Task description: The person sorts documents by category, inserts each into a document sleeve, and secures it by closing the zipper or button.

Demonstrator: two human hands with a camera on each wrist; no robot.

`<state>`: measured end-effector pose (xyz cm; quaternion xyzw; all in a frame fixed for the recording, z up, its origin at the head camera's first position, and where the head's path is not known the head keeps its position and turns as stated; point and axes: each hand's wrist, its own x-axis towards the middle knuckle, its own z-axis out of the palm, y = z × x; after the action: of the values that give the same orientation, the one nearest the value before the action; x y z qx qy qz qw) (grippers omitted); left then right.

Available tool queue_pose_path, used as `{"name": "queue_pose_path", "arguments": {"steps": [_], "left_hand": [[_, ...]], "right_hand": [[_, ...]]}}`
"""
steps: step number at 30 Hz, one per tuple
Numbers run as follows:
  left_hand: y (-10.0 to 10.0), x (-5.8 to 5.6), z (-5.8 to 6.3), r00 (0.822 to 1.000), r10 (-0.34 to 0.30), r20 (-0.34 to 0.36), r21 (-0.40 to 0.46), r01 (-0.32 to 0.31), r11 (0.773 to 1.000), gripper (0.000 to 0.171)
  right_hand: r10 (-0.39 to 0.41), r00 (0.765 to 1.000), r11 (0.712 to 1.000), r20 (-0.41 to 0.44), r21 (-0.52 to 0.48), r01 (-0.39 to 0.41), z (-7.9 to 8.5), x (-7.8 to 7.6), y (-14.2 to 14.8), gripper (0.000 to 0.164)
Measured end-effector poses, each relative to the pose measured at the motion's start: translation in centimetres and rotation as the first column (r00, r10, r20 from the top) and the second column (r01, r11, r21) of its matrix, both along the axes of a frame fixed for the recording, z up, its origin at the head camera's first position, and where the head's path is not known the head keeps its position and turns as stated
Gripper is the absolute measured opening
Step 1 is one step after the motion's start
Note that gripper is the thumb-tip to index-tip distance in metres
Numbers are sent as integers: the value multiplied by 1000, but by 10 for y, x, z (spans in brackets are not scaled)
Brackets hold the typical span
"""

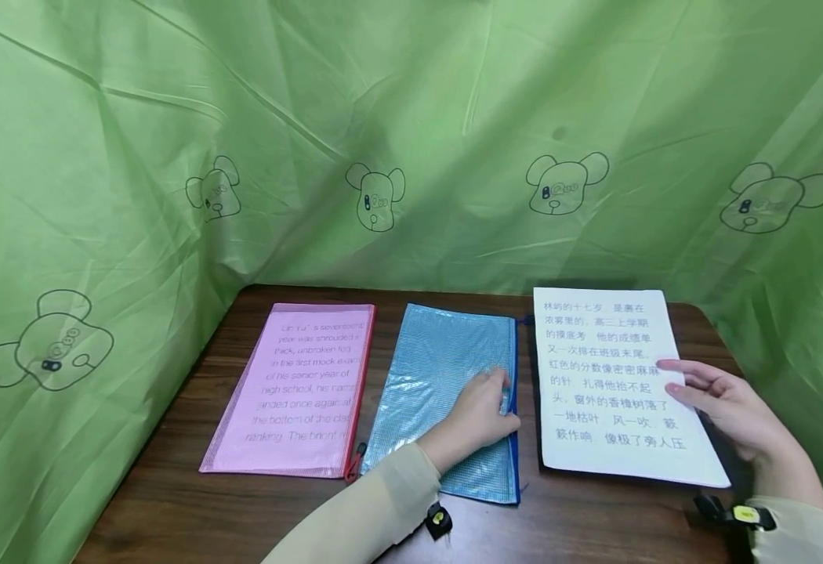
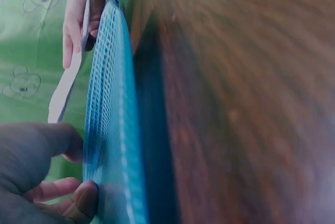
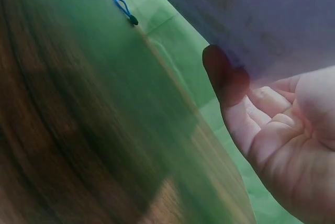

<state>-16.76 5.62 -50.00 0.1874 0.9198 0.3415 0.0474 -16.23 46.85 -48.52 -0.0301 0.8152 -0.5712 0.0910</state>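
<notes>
A blue mesh zip pouch lies in the middle of the table, its dark blue zip edge on the right. My left hand is over it, fingers curled at that edge; in the left wrist view the thumb and fingers grip the pouch's raised rim. To the right, a white paper sheet printed with Chinese text is held above the table. Its right side is pinched by my right hand. From the right wrist view, the sheet's underside shows above the fingers.
A pink zip pouch with English-printed paper inside lies on the left, its red zip pull near the blue pouch. The dark wooden table backs onto a green curtain. A blue zip cord hangs near the far edge.
</notes>
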Motion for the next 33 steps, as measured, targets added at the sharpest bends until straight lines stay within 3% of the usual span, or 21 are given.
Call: {"name": "queue_pose_path", "arguments": {"steps": [3, 7, 11, 15, 22, 33], "left_hand": [[3, 0, -1, 999, -1, -48, -31, -1, 1000, 41], [7, 0, 0, 998, 52, -35, -17, -53, 998, 40], [6, -1, 1, 994, 107, 35, 59, -109, 992, 51], [-1, -4, 1, 989, 139, 48, 166, -145, 975, 59], [-16, -15, 5, 987, 163, 4, 305, -156, 939, 59], [-23, -16, 13, 985, 171, 11, 344, -164, 925, 56]], "right_hand": [[1, 1000, 1000, 11, 22, -1, 3, 0, -1, 36], [-2, 1000, 999, 30, 39, 1, 6, 0, -5, 34], [26, 999, 1000, 36, 17, -26, 8, 0, -6, 34], [68, 997, 997, 39, -41, -66, 13, 4, -6, 35], [116, 985, 979, 126, -183, -92, 27, 8, -11, 38], [200, 971, 972, 132, -153, -179, 25, 6, -26, 36]]}}
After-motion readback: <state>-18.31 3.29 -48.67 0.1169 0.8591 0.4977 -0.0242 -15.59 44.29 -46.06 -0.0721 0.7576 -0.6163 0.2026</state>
